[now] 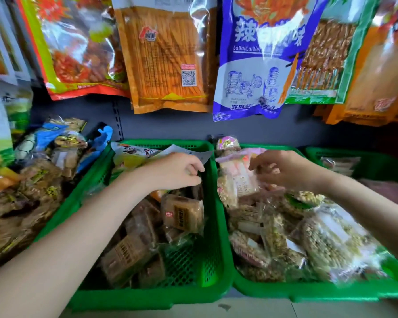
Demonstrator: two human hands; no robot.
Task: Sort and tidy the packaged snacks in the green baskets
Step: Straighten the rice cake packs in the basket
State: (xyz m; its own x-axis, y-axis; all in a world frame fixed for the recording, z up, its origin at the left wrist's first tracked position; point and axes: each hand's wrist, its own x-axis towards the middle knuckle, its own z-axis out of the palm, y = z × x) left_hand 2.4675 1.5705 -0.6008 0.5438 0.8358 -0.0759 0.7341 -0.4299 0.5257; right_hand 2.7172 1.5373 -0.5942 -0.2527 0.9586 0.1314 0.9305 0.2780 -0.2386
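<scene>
Two green baskets stand side by side. The left basket [213,228] holds brown wrapped snack squares [182,214], and part of its mesh floor is bare. The right basket [285,292] is piled with clear packets of puffed-grain cakes [331,235] and pink-labelled packs [237,166] at its back. My left hand [179,171] is over the back of the left basket, its fingers curled round the edge of a pale packet [193,153]. My right hand [285,168] reaches over the right basket, fingertips pinching a clear wrapped packet [246,184].
Large snack bags hang above, among them an orange one [168,53] and a blue-white one [257,56]. A heap of brown and blue packets [44,175] lies left of the baskets. A third green basket [331,157] sits at the far right. The pale shelf edge [193,308] runs along the front.
</scene>
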